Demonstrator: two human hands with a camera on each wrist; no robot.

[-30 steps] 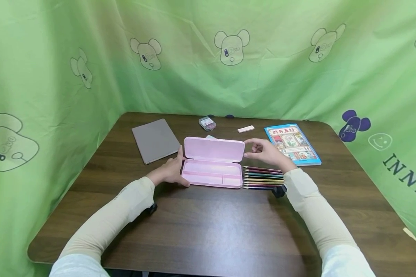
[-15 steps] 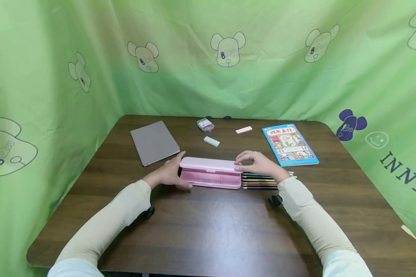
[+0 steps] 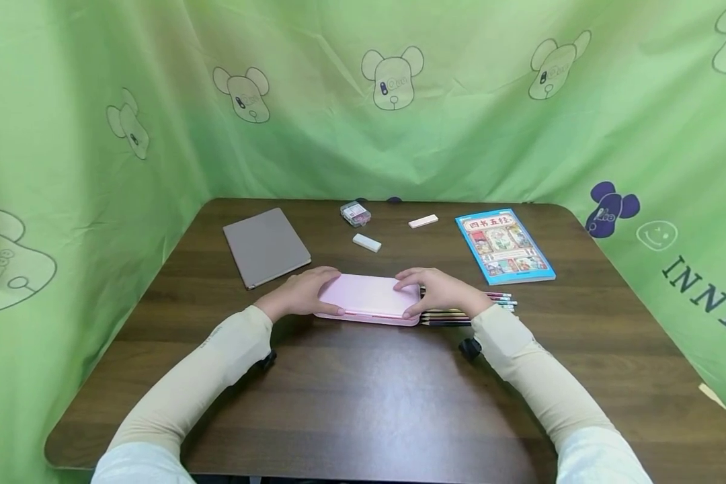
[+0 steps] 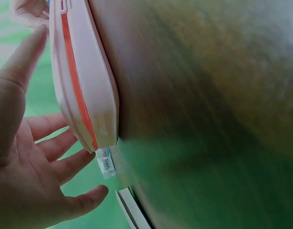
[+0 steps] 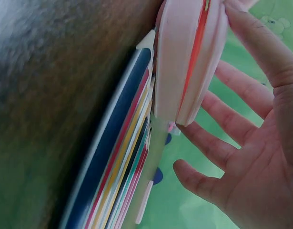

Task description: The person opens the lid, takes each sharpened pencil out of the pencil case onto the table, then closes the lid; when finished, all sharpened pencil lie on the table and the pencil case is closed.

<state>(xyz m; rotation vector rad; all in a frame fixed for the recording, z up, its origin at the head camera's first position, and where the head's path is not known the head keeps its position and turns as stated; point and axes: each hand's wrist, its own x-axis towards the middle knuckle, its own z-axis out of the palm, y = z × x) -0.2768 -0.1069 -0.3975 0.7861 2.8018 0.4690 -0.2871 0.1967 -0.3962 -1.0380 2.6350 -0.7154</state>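
Observation:
A pink pencil case (image 3: 366, 296) lies on the table with its lid down over its base. Along the seam, both wrist views show a thin orange-red line between lid and base. My left hand (image 3: 299, 292) rests on the case's left end, fingers spread on the lid, thumb along the front. At the right end, my right hand (image 3: 444, 292) touches the lid with spread fingers, thumb near the front edge. Several colored pencils (image 5: 120, 129) lie side by side, tips toward the case's right end; my right hand partly hides them in the head view.
Behind the case lie a white eraser-like block (image 3: 367, 243), a small clear box (image 3: 355, 214) and a pale pink bar (image 3: 423, 221). A grey notebook (image 3: 266, 247) lies at the left, a blue-edged book (image 3: 505, 246) at the right. A green curtain (image 3: 314, 148) hangs behind the table.
The lid, raised a second ago, has swung forward and down onto the base. My right hand moved left and forward with it; my left hand now rests over the lid's left end.

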